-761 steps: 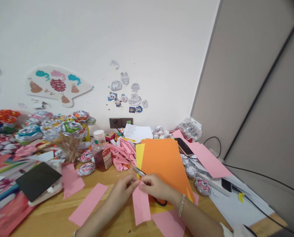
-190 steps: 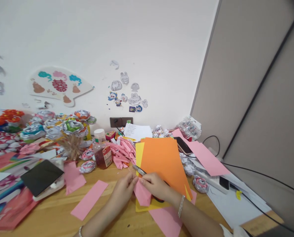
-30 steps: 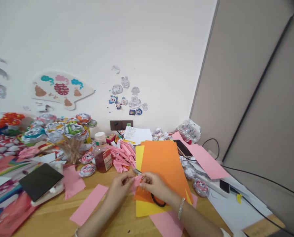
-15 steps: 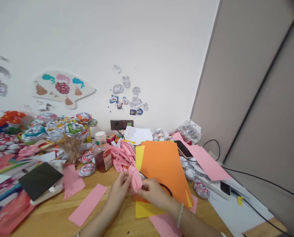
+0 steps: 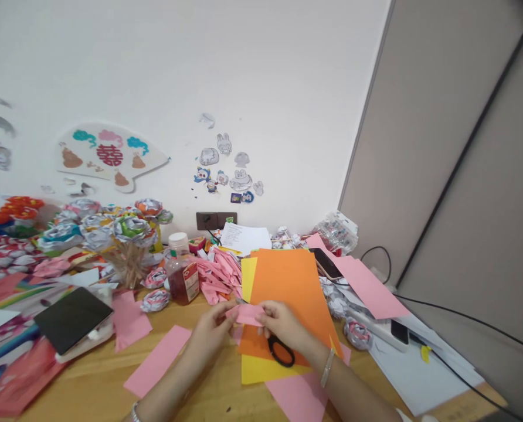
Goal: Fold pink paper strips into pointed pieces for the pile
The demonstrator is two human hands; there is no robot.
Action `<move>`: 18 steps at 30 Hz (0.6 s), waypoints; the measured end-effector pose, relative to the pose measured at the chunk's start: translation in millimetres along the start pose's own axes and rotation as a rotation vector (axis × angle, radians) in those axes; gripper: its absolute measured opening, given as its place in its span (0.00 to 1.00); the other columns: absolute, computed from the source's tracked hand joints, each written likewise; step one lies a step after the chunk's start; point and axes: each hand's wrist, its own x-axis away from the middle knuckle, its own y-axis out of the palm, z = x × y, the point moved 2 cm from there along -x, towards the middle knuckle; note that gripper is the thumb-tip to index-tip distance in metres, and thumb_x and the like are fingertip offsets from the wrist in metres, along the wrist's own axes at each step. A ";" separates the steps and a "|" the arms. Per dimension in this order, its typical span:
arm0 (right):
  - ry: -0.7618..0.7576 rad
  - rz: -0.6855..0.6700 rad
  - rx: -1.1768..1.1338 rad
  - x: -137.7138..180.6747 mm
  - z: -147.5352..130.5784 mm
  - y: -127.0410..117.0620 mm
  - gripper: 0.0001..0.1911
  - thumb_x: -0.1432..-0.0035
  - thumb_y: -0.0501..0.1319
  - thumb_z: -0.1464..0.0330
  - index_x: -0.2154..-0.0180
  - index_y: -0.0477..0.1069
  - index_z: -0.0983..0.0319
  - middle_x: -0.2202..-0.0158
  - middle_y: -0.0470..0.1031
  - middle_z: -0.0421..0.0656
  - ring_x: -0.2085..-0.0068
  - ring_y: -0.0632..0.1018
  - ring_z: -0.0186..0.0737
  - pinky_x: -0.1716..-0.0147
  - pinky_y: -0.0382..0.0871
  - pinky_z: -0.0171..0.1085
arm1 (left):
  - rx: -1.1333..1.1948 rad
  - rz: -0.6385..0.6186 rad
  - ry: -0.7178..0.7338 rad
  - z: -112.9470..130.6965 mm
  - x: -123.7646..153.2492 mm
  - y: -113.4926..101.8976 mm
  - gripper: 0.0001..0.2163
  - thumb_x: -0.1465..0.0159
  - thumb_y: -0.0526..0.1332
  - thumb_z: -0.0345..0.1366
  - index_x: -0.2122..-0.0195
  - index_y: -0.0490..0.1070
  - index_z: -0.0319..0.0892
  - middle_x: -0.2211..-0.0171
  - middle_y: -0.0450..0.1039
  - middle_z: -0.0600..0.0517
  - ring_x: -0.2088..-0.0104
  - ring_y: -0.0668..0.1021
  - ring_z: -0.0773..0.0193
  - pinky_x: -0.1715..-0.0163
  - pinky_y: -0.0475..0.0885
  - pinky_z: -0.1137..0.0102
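Both hands hold a small folded pink paper piece (image 5: 248, 314) a little above the wooden table (image 5: 90, 387). My left hand (image 5: 213, 328) pinches its left end. My right hand (image 5: 279, 323) pinches its right end, over an orange sheet (image 5: 290, 287) that lies on a yellow sheet (image 5: 261, 370). A black scissor handle loop (image 5: 281, 353) lies on the orange sheet just below my right hand. A heap of folded pink paper pieces (image 5: 217, 272) sits just beyond my hands.
A pink strip (image 5: 158, 360) lies left of my hands; more pink sheets (image 5: 369, 287) lie right. A bottle of red-brown liquid (image 5: 181, 275), paper flowers on sticks (image 5: 121, 234), a black tablet (image 5: 72, 319), a phone (image 5: 327, 262), cables and white papers (image 5: 420, 363) crowd the table.
Over the past seconds the long pink strip has been folded down to a small piece. In the last half second it was turned from upright to lying flat between my hands; the scissor loop is uncovered.
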 end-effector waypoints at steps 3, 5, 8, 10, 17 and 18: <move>-0.007 0.018 -0.063 -3.0 4.7 -4.3 0.14 0.47 0.55 0.60 0.67 0.67 0.65 0.80 0.67 0.37 0.81 0.65 0.28 0.80 0.57 0.29 | 0.045 -0.035 -0.021 -4.0 -0.3 0.6 0.13 0.47 0.59 0.42 0.67 0.71 0.37 0.73 0.72 0.52 0.72 0.72 0.64 0.74 0.66 0.73; -0.017 0.009 -0.063 -3.7 5.8 -5.6 0.15 0.47 0.55 0.59 0.67 0.68 0.66 0.79 0.67 0.38 0.81 0.65 0.28 0.80 0.56 0.28 | 0.083 -0.063 -0.031 -8.3 -0.3 1.2 0.13 0.46 0.59 0.43 0.65 0.71 0.38 0.73 0.72 0.52 0.73 0.72 0.65 0.74 0.66 0.74; -0.025 -0.024 -0.041 -2.4 3.6 -5.5 0.17 0.47 0.55 0.58 0.66 0.70 0.66 0.79 0.67 0.38 0.81 0.65 0.28 0.80 0.57 0.29 | 0.099 -0.089 -0.049 -11.9 0.0 1.4 0.16 0.46 0.59 0.43 0.61 0.69 0.38 0.77 0.71 0.54 0.78 0.70 0.68 0.78 0.64 0.75; -0.034 -0.030 -0.042 -1.3 0.8 -5.2 0.17 0.47 0.55 0.58 0.64 0.71 0.66 0.80 0.67 0.38 0.81 0.65 0.28 0.79 0.57 0.29 | 0.125 -0.090 -0.062 -11.0 -0.1 1.2 0.17 0.47 0.59 0.44 0.60 0.69 0.38 0.82 0.69 0.56 0.82 0.69 0.69 0.80 0.64 0.75; -0.077 0.016 -0.171 -0.9 -3.5 -4.1 0.17 0.48 0.57 0.61 0.60 0.69 0.66 0.78 0.69 0.39 0.81 0.66 0.28 0.78 0.59 0.30 | 0.270 -0.085 -0.128 -4.5 -1.9 -1.1 0.18 0.53 0.63 0.43 0.64 0.71 0.37 0.84 0.71 0.55 0.85 0.69 0.69 0.81 0.63 0.74; -0.078 0.030 -0.181 -1.0 -2.6 -4.1 0.16 0.49 0.57 0.62 0.60 0.69 0.66 0.78 0.69 0.38 0.81 0.67 0.28 0.78 0.59 0.30 | 0.287 -0.085 -0.132 -5.2 -1.9 -1.6 0.17 0.52 0.63 0.42 0.65 0.71 0.38 0.83 0.72 0.54 0.84 0.69 0.69 0.81 0.63 0.74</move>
